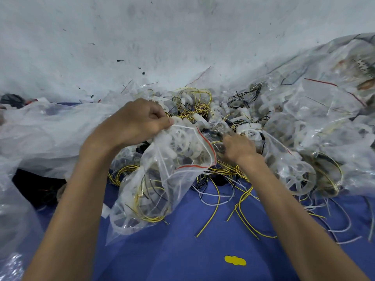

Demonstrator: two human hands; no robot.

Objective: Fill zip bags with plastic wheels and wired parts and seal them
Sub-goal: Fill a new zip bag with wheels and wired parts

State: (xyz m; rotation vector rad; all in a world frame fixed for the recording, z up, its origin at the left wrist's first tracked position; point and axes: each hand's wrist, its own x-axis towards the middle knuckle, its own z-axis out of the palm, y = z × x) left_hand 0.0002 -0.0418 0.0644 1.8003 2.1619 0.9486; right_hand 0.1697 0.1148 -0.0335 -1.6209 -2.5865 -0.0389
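Note:
My left hand point(134, 122) pinches the rim of a clear zip bag point(162, 179) with a red seal strip, holding its mouth open. Inside lie translucent plastic wheels and yellow wired parts. My right hand point(239, 148) reaches into the pile of loose wheels and wires point(213, 110) just right of the bag's mouth; its fingertips are buried among the parts, so I cannot see whether it holds one. A second filled zip bag point(292, 171) with a spoked wheel lies to the right.
A blue sheet point(203, 250) covers the surface near me, strewn with yellow, white and black wires point(243, 209). Large crumpled clear plastic sheeting point(50, 130) lies at the left. More filled bags point(324, 102) heap up at the right against a white wall.

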